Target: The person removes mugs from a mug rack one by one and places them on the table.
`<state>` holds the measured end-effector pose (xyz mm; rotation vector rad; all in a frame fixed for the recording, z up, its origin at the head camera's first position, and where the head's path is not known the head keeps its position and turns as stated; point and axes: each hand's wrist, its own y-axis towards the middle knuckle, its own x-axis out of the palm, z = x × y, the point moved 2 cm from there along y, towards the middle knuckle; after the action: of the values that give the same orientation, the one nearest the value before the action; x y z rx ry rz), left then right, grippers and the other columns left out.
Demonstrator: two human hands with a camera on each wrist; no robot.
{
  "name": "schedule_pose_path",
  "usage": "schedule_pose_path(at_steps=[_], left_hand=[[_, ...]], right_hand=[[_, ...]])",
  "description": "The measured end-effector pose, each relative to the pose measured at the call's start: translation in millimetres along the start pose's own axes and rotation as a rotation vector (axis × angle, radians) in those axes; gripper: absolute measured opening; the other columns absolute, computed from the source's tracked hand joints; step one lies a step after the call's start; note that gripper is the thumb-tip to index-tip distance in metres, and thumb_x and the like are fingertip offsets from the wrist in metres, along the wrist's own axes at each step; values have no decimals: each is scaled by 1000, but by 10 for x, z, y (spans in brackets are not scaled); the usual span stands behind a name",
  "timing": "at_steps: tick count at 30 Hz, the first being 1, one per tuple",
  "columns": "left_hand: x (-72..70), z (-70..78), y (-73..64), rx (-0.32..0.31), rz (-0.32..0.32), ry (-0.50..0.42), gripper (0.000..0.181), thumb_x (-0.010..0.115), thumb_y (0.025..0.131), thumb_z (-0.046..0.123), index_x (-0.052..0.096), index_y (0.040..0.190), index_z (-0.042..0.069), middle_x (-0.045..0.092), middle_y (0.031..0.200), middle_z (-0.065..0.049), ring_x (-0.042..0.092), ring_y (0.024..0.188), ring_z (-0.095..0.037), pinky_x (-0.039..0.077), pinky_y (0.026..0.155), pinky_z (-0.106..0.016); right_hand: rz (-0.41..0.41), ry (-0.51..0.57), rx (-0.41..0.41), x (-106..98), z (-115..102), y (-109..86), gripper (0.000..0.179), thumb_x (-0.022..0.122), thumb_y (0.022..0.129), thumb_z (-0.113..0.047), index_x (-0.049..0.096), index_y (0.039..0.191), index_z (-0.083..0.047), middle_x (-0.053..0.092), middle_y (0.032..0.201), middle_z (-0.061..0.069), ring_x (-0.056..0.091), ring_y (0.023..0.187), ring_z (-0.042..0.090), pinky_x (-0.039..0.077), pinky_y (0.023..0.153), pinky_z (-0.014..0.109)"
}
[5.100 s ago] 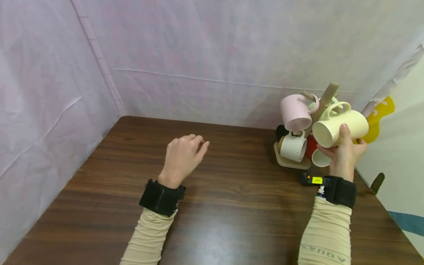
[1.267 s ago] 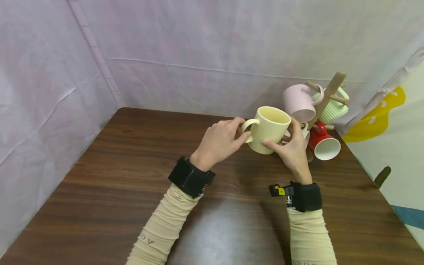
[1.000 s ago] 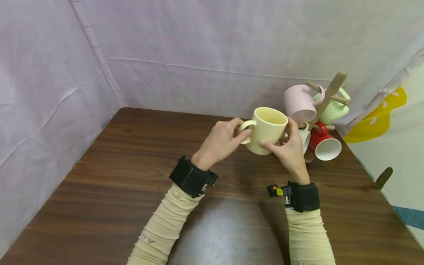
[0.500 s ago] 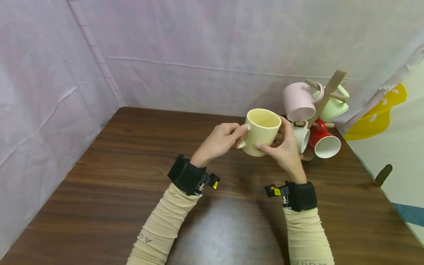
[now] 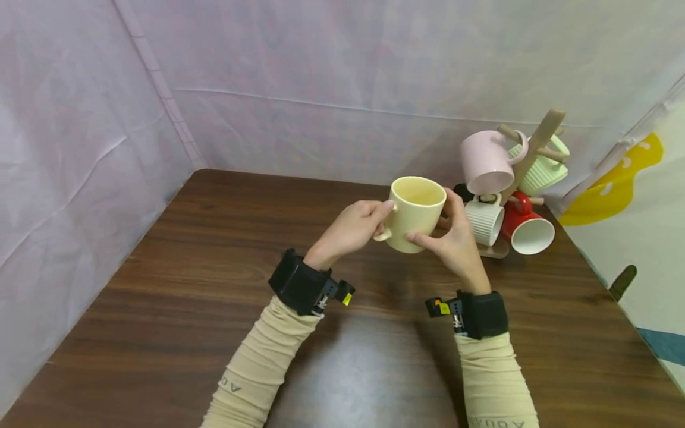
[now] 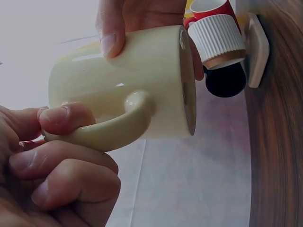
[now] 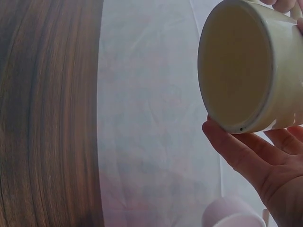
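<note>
A pale yellow mug [image 5: 414, 217] is held above the table, its open rim up and tipped slightly toward me. My left hand [image 5: 350, 227] pinches the mug's handle [image 6: 118, 128] between thumb and curled fingers. On the opposite side, my right hand [image 5: 453, 241] grips the mug's body, thumb in front and fingers around the far side. The right wrist view shows the underside of the mug [image 7: 236, 66], with fingers [image 7: 236, 153] against its lower edge.
A wooden mug rack [image 5: 540, 139] stands at the back right. On it hang a pink mug [image 5: 486, 163], a green ribbed mug [image 5: 540, 172], a white ribbed mug [image 5: 483, 223] and a red mug [image 5: 527, 229]. The brown table [image 5: 176, 285] meets cloth walls [image 5: 299, 89] behind and at left.
The yellow mug came from beside the rack leftward to mid-table and turned upright. My left hand moved over and took its handle. Over the last second, both hands shifted slightly left with it.
</note>
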<state>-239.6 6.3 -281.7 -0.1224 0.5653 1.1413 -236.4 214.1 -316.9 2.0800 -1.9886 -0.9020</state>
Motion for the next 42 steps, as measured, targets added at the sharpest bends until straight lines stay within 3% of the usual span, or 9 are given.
schedule_pose_path(at_steps=[9, 16, 21, 28, 33, 36, 42], left_hand=[[12, 24, 11, 6, 27, 23, 44, 40, 111, 34, 51, 76, 9, 49, 72, -2, 41, 62, -16, 34, 61, -27], [-19, 14, -15, -2, 92, 28, 42, 40, 111, 32, 56, 82, 7, 51, 75, -4, 46, 67, -19, 37, 66, -29], [-58, 24, -44, 13, 126, 66, 40, 40, 111, 30, 54, 82, 8, 50, 74, -5, 45, 66, -20, 36, 65, -29], [-76, 5, -59, 18, 176, 99, 40, 40, 111, 30, 52, 80, 8, 48, 73, -5, 44, 65, -19, 36, 63, -30], [-121, 0, -89, -3, 219, 87, 41, 41, 111, 31, 49, 78, 8, 43, 71, -5, 39, 62, -19, 32, 61, -30], [-144, -21, -103, -15, 232, 90, 42, 40, 111, 31, 48, 77, 8, 42, 70, -5, 38, 61, -19, 31, 61, -29], [-187, -65, -124, -44, 256, 111, 40, 40, 111, 30, 48, 78, 9, 43, 71, -4, 39, 63, -20, 32, 61, -30]], right_hand=[[-23, -34, -8, -34, 8, 10, 87, 80, 80, 6, 30, 151, 4, 49, 140, 23, 59, 112, 39, 53, 83, 23], [-97, 28, 13, -83, 35, 28, 67, 64, 92, 9, 31, 151, 6, 42, 146, 23, 52, 122, 40, 48, 89, 21], [-133, -30, 9, -81, 81, 45, 56, 62, 96, 3, 39, 147, 6, 50, 138, 25, 56, 115, 31, 49, 86, 20], [-154, -93, 35, -93, 96, 46, 50, 67, 96, -3, 47, 142, 4, 59, 128, 23, 58, 112, 30, 49, 85, 22], [-157, -229, 0, -114, 117, 56, 28, 71, 94, -2, 65, 120, 6, 69, 111, 21, 64, 100, 29, 50, 80, 21], [-164, -346, -44, -131, 117, 52, 13, 71, 92, 1, 71, 104, 6, 72, 100, 18, 64, 87, 26, 48, 75, 27], [-302, -655, -147, -131, 103, 41, 3, 71, 84, 4, 73, 87, 3, 71, 79, 11, 63, 69, 25, 51, 67, 43]])
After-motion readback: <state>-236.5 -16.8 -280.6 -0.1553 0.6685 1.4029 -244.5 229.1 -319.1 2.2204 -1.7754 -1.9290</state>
